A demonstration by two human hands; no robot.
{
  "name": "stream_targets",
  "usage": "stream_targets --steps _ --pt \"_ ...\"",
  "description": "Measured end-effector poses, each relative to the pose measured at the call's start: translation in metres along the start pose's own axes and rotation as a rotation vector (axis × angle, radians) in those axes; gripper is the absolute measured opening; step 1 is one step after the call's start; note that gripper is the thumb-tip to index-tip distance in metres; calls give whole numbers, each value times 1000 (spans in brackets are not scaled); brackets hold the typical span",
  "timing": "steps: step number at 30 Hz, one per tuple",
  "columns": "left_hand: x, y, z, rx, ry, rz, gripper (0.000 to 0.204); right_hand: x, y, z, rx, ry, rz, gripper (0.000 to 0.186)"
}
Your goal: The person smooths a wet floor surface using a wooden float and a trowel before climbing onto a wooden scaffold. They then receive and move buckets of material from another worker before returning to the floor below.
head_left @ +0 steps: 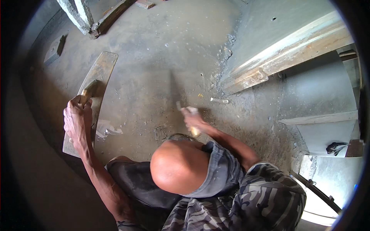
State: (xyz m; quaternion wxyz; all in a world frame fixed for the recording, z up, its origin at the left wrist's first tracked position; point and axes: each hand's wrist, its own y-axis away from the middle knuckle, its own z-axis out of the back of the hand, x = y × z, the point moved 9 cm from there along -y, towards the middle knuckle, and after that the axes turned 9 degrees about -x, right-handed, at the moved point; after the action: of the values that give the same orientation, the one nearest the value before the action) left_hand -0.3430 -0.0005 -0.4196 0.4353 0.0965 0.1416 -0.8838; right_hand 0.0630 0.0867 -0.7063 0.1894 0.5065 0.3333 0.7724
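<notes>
My left hand [78, 121] is wrapped round the wooden handle of a long, flat plastering float [104, 69]. The float stands at a slant, its narrow far end pointing away from me. In front of my bent bare knee [177, 165], my right hand [191, 117] grips a trowel [174, 86]. Its yellowish handle end shows below the fist. Motion smears both the hand and the thin dark blade, so I cannot tell whether the blade touches the grey floor [146, 77]. Beside the float lies a pale, crumpled scrap [108, 129].
A short pale stick [219, 101] lies right of the trowel. Crumbled mortar [227, 52] runs along the wall base. A long wooden beam [293, 48] juts in from the right. Far left are a block [54, 50] and whitish posts [79, 15]. A dark bundle [336, 148] lies at right.
</notes>
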Motion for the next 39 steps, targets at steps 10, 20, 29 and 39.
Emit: stream_targets --steps 10,20,29,39 --pt "-10 1 6 -31 -52 -20 36 -46 -29 22 -98 -342 -79 36" --pt "-1 -3 7 -3 -64 23 36 -132 75 142 -316 -336 -362 38" --pt "-14 -2 -10 74 -58 -24 36 -15 27 -6 126 99 90 41" --pt "-7 -2 15 31 -103 1 36 -98 53 101 -171 423 763 32"
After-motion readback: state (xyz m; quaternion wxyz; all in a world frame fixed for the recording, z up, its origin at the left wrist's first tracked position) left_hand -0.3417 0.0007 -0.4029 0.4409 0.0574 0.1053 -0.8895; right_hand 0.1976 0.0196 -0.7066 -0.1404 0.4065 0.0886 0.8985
